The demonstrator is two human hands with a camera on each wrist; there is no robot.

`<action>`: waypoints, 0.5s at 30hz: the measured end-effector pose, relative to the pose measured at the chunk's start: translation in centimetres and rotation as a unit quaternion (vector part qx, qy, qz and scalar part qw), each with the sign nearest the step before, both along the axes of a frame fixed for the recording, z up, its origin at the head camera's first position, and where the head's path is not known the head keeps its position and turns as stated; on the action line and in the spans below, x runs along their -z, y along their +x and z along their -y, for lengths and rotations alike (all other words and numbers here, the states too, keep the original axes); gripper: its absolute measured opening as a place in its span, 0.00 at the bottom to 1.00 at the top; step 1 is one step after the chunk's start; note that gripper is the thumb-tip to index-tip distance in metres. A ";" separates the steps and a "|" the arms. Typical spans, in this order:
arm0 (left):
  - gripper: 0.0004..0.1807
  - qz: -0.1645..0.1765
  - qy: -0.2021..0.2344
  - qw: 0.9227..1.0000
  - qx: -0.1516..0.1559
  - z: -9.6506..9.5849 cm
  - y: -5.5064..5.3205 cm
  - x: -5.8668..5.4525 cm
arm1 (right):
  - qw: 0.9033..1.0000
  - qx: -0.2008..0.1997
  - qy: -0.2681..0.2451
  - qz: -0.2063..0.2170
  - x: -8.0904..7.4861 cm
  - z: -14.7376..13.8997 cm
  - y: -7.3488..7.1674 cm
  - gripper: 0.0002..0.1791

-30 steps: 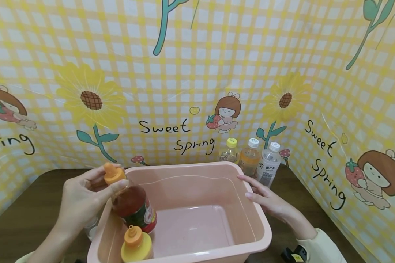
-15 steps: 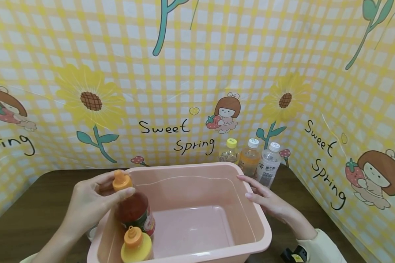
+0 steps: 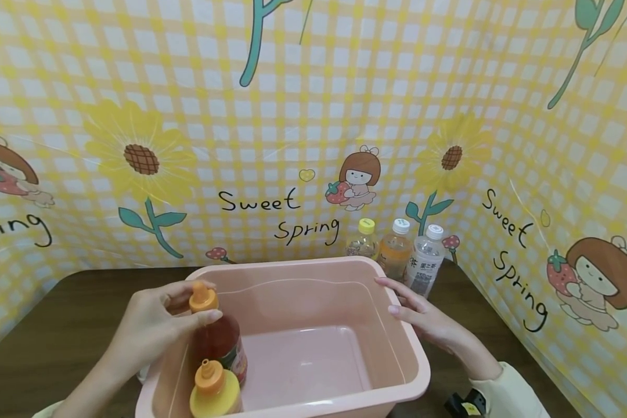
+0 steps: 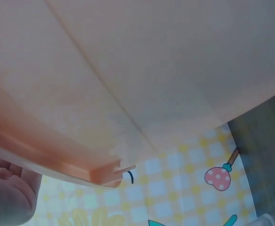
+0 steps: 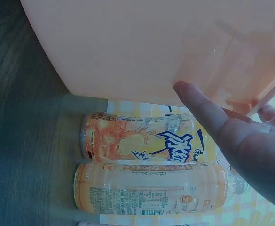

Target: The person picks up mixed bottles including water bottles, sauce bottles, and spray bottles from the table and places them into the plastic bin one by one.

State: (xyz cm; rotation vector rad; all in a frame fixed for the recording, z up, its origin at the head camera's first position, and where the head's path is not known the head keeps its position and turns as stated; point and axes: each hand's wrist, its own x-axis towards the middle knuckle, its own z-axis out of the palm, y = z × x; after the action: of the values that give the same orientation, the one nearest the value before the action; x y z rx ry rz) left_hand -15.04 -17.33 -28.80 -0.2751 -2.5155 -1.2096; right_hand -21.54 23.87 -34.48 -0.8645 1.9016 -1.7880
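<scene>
In the head view my left hand (image 3: pixel 154 328) pinches the orange squeeze cap (image 3: pixel 204 297) of a red sauce bottle (image 3: pixel 222 338). That bottle stands nearly upright inside the left end of a pink plastic tub (image 3: pixel 313 400); its base is hidden. Just in front of it is a yellow squeeze bottle (image 3: pixel 216 395) with an orange nozzle. My right hand (image 3: pixel 431 319) grips the tub's right rim. The right wrist view has the right thumb (image 5: pixel 200 103) against the tub's outer wall (image 5: pixel 118 52). The left hand (image 4: pixel 10 193) shows beside the tub's rim in the left wrist view.
Behind the tub's right corner stand three drink bottles: a yellow-capped one (image 3: pixel 362 241), an orange drink bottle (image 3: pixel 395 252) and a clear labelled bottle (image 3: pixel 425 261). A checked yellow cloth (image 3: pixel 271 128) hangs around the dark wooden table (image 3: pixel 62 325). A black object (image 3: pixel 465 403) lies near the right sleeve.
My left hand has moved right and down, lowering the red sauce bottle deeper into the tub and bringing it more upright. My right hand has stayed on the rim.
</scene>
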 end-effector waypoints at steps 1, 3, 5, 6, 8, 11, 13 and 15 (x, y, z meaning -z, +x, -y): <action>0.24 0.004 -0.004 1.000 0.001 0.0 0.0 0.0 | 1.000 0.002 0.002 0.001 0.0 0.0 0.0 0.27; 0.24 0.007 -0.011 1.000 0.003 0.0 -0.1 0.1 | 1.000 0.006 0.005 0.002 0.0 0.0 0.0 0.27; 0.24 0.006 -0.015 1.000 0.006 0.0 -0.2 0.3 | 1.000 0.008 0.007 0.004 0.0 0.0 0.0 0.27; 0.24 0.007 -0.018 1.000 0.006 0.0 -0.2 0.4 | 1.000 0.007 0.007 0.005 0.0 0.0 0.0 0.27; 0.23 0.010 -0.022 1.000 0.007 0.1 -0.3 0.5 | 1.000 0.007 0.007 0.005 0.0 0.0 0.0 0.27; 0.22 0.016 -0.027 0.999 0.013 0.1 -0.4 0.7 | 1.000 0.003 0.005 0.002 0.0 -0.1 -0.1 0.27; 0.22 0.016 -0.027 0.999 0.020 0.1 -0.5 0.8 | 1.000 0.000 0.003 0.000 0.1 -0.1 -0.1 0.27; 0.22 0.014 -0.027 0.999 0.027 0.1 -0.5 0.9 | 1.000 0.000 0.002 -0.002 0.1 -0.1 -0.1 0.27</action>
State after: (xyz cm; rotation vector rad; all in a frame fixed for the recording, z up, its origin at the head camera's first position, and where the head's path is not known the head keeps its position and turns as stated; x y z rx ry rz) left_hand -15.58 -17.42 -29.68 -0.3439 -2.5831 -1.1737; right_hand -21.59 23.98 -34.57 -0.8671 1.9071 -1.7825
